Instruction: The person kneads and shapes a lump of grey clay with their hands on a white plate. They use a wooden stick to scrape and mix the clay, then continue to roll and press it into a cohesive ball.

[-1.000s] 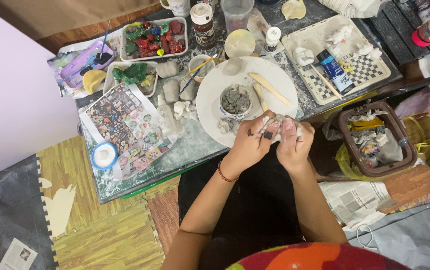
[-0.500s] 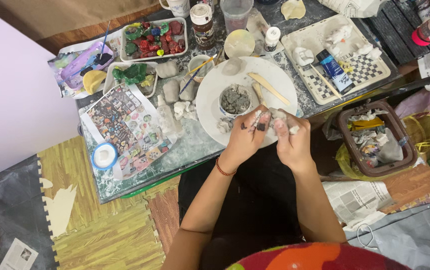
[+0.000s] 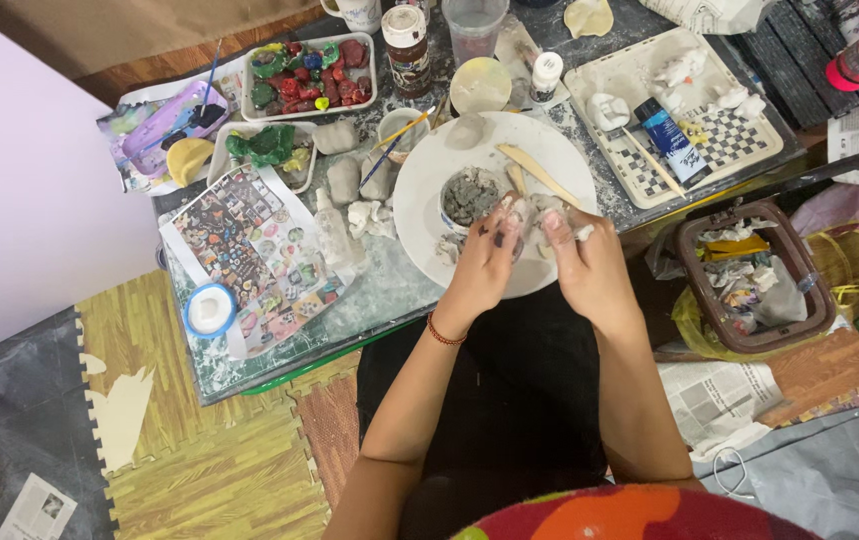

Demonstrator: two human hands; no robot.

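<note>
1. Clay [image 3: 549, 212], a small pale lump, sits over the near half of the white plate [image 3: 419, 205], pinched between both hands.
2. Left hand [image 3: 486, 262] and right hand [image 3: 589, 268]: fingers clenched on the lump; exact grip cannot be told.
3. Risk: hard pressing likely tears or drops the lump off the plate's near rim.
4. Risk: the left hand, just beside the cup of grey clay [image 3: 469, 197] on the plate, may tip it.
5. Risk: the wooden tool [image 3: 539, 172] beyond the hands may be knocked onto the bench [image 3: 369, 290].
</note>
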